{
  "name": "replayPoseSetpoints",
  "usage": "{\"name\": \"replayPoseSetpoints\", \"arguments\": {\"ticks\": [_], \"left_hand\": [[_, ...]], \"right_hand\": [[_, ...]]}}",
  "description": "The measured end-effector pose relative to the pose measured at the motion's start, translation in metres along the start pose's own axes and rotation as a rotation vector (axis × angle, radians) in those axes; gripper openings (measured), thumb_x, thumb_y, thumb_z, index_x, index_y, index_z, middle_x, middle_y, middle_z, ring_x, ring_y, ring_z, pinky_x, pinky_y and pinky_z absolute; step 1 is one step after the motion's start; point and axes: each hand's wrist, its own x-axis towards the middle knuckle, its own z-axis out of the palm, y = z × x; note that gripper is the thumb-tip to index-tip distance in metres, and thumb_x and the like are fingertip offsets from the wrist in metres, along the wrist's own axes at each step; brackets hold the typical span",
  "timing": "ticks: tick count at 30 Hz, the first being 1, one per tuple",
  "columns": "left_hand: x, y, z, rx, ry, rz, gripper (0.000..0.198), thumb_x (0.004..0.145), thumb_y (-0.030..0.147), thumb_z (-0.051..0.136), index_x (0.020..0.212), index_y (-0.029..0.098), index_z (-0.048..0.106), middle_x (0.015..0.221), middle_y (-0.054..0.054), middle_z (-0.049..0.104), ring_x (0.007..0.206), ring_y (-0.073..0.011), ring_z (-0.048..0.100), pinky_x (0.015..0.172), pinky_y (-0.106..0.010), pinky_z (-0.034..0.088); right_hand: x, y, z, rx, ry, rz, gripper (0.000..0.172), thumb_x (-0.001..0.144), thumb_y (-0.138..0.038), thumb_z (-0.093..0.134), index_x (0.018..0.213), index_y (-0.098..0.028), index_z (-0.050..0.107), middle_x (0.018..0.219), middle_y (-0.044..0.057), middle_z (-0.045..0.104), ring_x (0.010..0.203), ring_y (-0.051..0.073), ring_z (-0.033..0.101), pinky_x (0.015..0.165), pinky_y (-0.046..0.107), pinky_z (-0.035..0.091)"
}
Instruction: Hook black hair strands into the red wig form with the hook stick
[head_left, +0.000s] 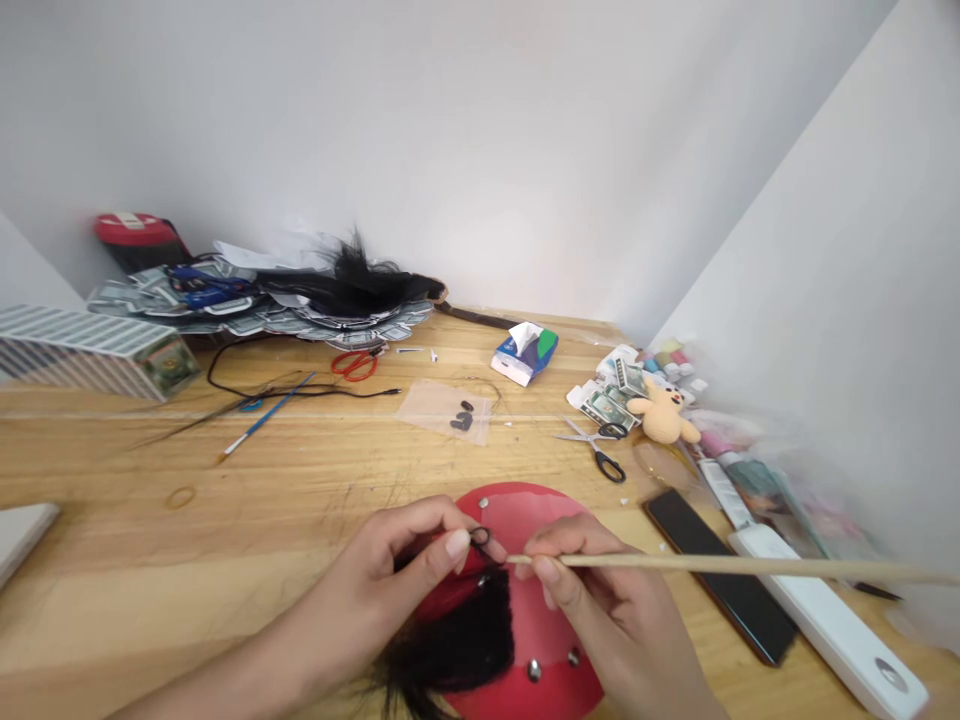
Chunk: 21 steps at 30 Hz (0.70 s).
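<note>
Left grip (382,575) pinches a small dark loop (481,531) between thumb and finger at the lower centre of the frame; the right grip (615,610) has thumb and fingertips pressed around a thin wooden stick (690,564) close to its tip, which points toward the loop. Whether tip and loop touch, I cannot tell. The stick looks light, stiff and smooth, best held near the tip for fine control, since its long tail runs off to the right edge. The loop looks fine and limp, so a pinch right at its base should suit it. Below the left fingers lies black hair (476,640), likely soft, slippery and quick to tangle; gathering it in a flat bunch seems safest. It spreads over a round red base (551,510), where shiny pins (534,670) stand at lower centre. All this is on a wooden counter (285,510), with black-handled scissors (600,445) right of centre and a phone (720,575) at lower right.
</note>
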Motion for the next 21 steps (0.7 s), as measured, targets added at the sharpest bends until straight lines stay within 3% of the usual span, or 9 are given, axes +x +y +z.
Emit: {"name": "replayPoseSetpoints", "arguments": {"ticks": [4, 7, 9, 11, 13, 16, 21], "left_hand": [[0.000, -0.004, 0.001, -0.078, -0.005, -0.027, 0.030, 0.097, 0.044, 0.056, 0.092, 0.020, 0.074, 0.092, -0.004, 0.074, 0.091, -0.0182, 0.065, 0.082, -0.025, 0.046], [0.002, -0.008, 0.000, -0.122, 0.000, -0.059, 0.031, 0.097, 0.045, 0.057, 0.090, 0.020, 0.074, 0.069, 0.001, 0.063, 0.078, -0.0153, 0.060, 0.075, -0.022, 0.044], [0.004, -0.013, -0.001, -0.157, -0.007, -0.093, 0.032, 0.096, 0.046, 0.057, 0.088, 0.019, 0.072, 0.052, 0.006, 0.044, 0.058, -0.0105, 0.048, 0.062, -0.019, 0.040], [0.005, -0.017, 0.000, -0.195, -0.014, -0.133, 0.034, 0.096, 0.048, 0.057, 0.086, 0.017, 0.069, 0.048, 0.010, 0.031, 0.045, -0.0068, 0.029, 0.049, -0.017, 0.029], [0.006, -0.020, 0.001, -0.248, -0.005, -0.152, 0.037, 0.094, 0.050, 0.059, 0.080, 0.016, 0.064, 0.050, 0.010, 0.033, 0.043, -0.0052, 0.018, 0.044, -0.018, 0.020], [0.008, -0.019, 0.003, -0.342, 0.011, -0.160, 0.041, 0.088, 0.054, 0.065, 0.075, 0.015, 0.060, 0.053, 0.009, 0.037, 0.043, -0.0046, 0.017, 0.042, -0.019, 0.015], [0.007, -0.012, 0.006, -0.351, 0.024, -0.215, 0.044, 0.084, 0.058, 0.068, 0.081, 0.014, 0.068, 0.047, 0.012, 0.027, 0.041, -0.0046, 0.013, 0.040, -0.020, 0.007]], "right_hand": [[0.001, -0.003, 0.000, 0.026, -0.007, 0.059, 0.019, 0.096, -0.035, 0.059, 0.084, -0.024, 0.070, 0.075, 0.000, 0.068, 0.067, 0.016, 0.065, 0.061, 0.024, 0.049], [0.002, -0.005, -0.001, 0.047, -0.023, 0.088, 0.020, 0.095, -0.037, 0.059, 0.084, -0.024, 0.070, 0.076, 0.001, 0.070, 0.068, 0.017, 0.066, 0.062, 0.024, 0.048], [0.003, -0.007, -0.001, 0.061, -0.024, 0.103, 0.019, 0.094, -0.037, 0.060, 0.083, -0.024, 0.070, 0.076, 0.001, 0.070, 0.070, 0.018, 0.066, 0.062, 0.025, 0.048], [0.004, -0.008, -0.002, 0.066, -0.014, 0.124, 0.018, 0.093, -0.035, 0.061, 0.082, -0.025, 0.070, 0.074, 0.001, 0.070, 0.068, 0.017, 0.064, 0.061, 0.024, 0.047], [0.005, -0.008, -0.003, 0.067, -0.019, 0.122, 0.018, 0.093, -0.034, 0.062, 0.081, -0.024, 0.070, 0.072, 0.000, 0.069, 0.062, 0.015, 0.060, 0.057, 0.023, 0.045], [0.005, -0.005, -0.004, 0.063, -0.047, 0.104, 0.019, 0.094, -0.035, 0.061, 0.082, -0.023, 0.069, 0.072, 0.000, 0.069, 0.054, 0.013, 0.053, 0.051, 0.022, 0.041], [0.006, -0.004, -0.006, 0.078, -0.067, 0.095, 0.020, 0.095, -0.035, 0.060, 0.082, -0.023, 0.069, 0.073, 0.001, 0.069, 0.053, 0.012, 0.051, 0.050, 0.021, 0.040]]}}
